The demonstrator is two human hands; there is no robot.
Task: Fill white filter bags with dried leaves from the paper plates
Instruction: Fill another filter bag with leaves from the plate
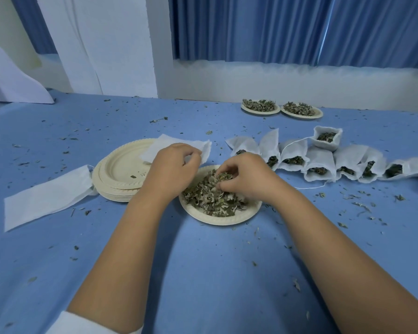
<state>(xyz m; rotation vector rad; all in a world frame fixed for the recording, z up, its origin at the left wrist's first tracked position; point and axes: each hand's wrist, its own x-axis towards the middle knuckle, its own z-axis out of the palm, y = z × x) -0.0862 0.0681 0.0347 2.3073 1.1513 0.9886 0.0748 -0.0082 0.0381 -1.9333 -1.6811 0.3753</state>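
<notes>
A paper plate (pixel 229 219) heaped with dried leaves (pixel 208 198) lies in the middle of the blue cloth. My right hand (pixel 245 175) reaches into the heap with its fingers curled round a pinch of leaves. My left hand (pixel 173 168) holds an empty white filter bag (pixel 169 145) by its edge, just left of the plate. To the right, several filled white filter bags (pixel 321 162) lie in a row with leaves showing at their mouths.
A stack of empty paper plates (pixel 117 172) sits left of my hands, with a long flat white filter bag (pixel 46 197) beside it. Two more leaf-filled plates (pixel 281 108) stand at the back by the wall. Leaf crumbs are scattered over the cloth.
</notes>
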